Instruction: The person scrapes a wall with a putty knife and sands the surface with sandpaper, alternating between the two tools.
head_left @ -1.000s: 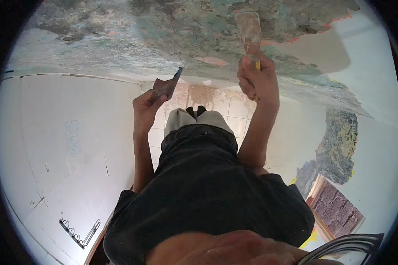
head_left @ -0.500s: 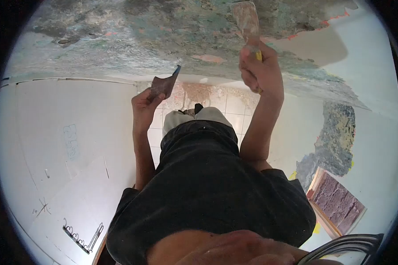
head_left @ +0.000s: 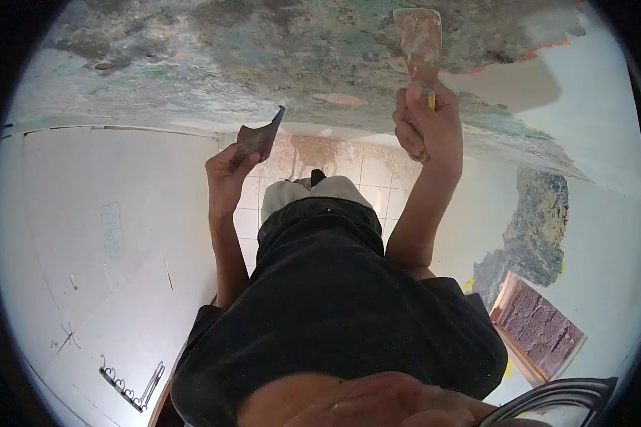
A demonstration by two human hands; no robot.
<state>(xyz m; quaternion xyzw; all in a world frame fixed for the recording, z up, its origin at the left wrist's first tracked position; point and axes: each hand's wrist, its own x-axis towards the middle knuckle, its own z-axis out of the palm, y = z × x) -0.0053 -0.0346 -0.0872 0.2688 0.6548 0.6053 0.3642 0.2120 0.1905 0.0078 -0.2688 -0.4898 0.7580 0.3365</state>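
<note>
The bare left hand (head_left: 225, 174) is held in front of the black-shirted torso (head_left: 320, 285), its thumb (head_left: 248, 166) and fingers (head_left: 224, 154) brought together in a pinch. The bare left forearm (head_left: 228, 245) is raised almost straight. The bare right hand (head_left: 434, 132) is extended farther forward, its fingers tightly curled and its thumb pointed ahead. The bare right forearm (head_left: 426, 203) is slanted outward from the bent right elbow (head_left: 412, 256).

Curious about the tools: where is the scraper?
In the head view's upper right, the scraper is in the right hand, its blade over the patchy wall.
</note>
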